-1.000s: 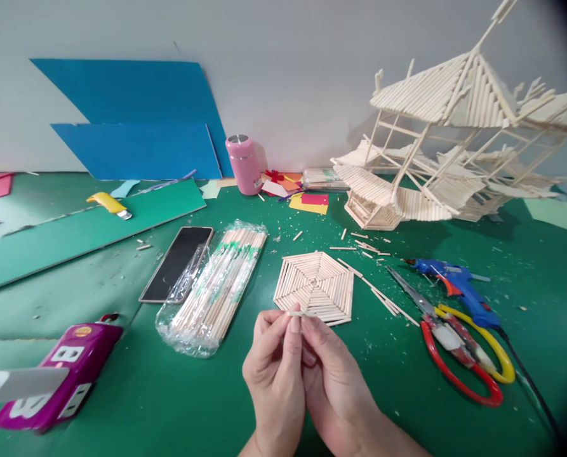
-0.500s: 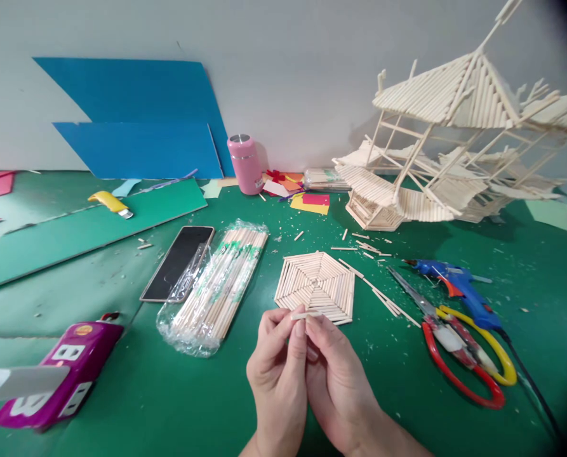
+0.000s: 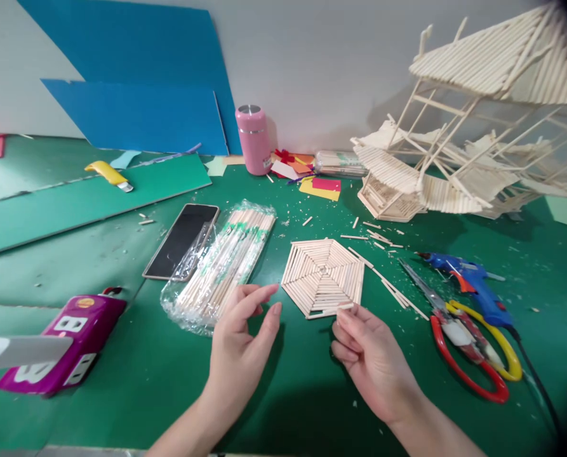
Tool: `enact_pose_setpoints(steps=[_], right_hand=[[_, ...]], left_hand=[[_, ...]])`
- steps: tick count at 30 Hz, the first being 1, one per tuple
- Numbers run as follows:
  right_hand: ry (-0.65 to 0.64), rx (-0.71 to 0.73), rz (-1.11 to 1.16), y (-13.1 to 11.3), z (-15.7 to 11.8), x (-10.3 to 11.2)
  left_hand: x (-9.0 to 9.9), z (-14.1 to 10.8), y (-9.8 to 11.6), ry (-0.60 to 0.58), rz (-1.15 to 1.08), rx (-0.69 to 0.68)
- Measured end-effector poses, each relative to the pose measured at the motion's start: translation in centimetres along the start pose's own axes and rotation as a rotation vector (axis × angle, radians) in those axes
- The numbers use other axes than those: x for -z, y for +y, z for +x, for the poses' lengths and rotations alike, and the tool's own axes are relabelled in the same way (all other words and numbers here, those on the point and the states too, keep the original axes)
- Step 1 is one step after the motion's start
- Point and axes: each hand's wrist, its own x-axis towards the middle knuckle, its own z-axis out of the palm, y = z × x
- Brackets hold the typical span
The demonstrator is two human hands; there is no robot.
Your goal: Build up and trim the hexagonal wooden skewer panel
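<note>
My right hand [image 3: 371, 355] pinches a short wooden stick [image 3: 339, 308] between thumb and forefinger, over the near edge of a flat hexagon panel [image 3: 322, 270] made of sticks in nested rings. Whether the stick touches the panel I cannot tell. My left hand [image 3: 242, 346] is empty, thumb and forefinger apart, just left of the panel. Beside it lies a clear plastic pack of wooden sticks [image 3: 230, 254], its near end partly behind my fingers. Several loose sticks [image 3: 392, 285] lie to the right of the panel.
Scissors [image 3: 459, 336] and a blue glue gun [image 3: 468, 279] with a cord lie at the right. A stick-built pavilion model [image 3: 454, 158] stands behind them. At the left are a phone [image 3: 181, 244], a purple power strip [image 3: 68, 343] and a yellow cutter [image 3: 108, 174]. A pink flask [image 3: 253, 143] stands behind.
My hands, together before, have moved apart. The left has let go and opened leftward; the right has carried the short stick to the panel's near edge. The view has tilted down slightly.
</note>
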Motion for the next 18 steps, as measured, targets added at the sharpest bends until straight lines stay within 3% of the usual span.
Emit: enact_pose_setpoints(steps=[6, 10, 13, 18], right_hand=[[0.094, -0.053, -0.14, 0.5, -0.1, 0.7], [0.171, -0.077, -0.211, 0.5, 0.0, 0.5], [0.227, -0.085, -0.262, 0.5, 0.2, 0.2], [0.308, -0.103, -0.329, 0.8, 0.4, -0.6]], left_hand=[[0.1, 1.8, -1.2, -0.323, 0.429, -0.357], [-0.6, 1.8, -1.5, -0.43, 0.585, -0.516], [-0.9, 1.9, -1.8, -0.441, 0.599, -0.558], [-1.1, 1.7, -2.4, -0.478, 0.556, -0.512]])
